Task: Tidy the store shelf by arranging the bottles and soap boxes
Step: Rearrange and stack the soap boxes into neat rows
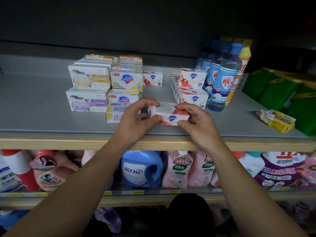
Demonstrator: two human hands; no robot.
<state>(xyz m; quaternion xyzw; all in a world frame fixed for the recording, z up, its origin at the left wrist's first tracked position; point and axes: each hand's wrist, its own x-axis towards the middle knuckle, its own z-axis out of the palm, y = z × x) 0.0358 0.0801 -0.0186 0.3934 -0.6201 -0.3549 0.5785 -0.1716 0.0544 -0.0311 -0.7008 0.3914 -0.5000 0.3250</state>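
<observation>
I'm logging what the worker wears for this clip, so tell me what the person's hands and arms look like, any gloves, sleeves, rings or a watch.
Both the left hand and the right hand are bare, with no gloves. No ring, watch or wristband shows on either. Both forearms are uncovered right down to the bottom edge of the picture, so no sleeve is in view. The fingernails look short and unpainted, though the picture is too soft to be sure.

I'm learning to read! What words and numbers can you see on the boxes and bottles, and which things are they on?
"Safeguard": red-and-white soap box held by left hand and right hand.
"Safeguard", "99.9": yellow soap box.
"SOAP": sheep soap box.
"蓝月亮": blue jug.
Price tags: too blurred.
</observation>
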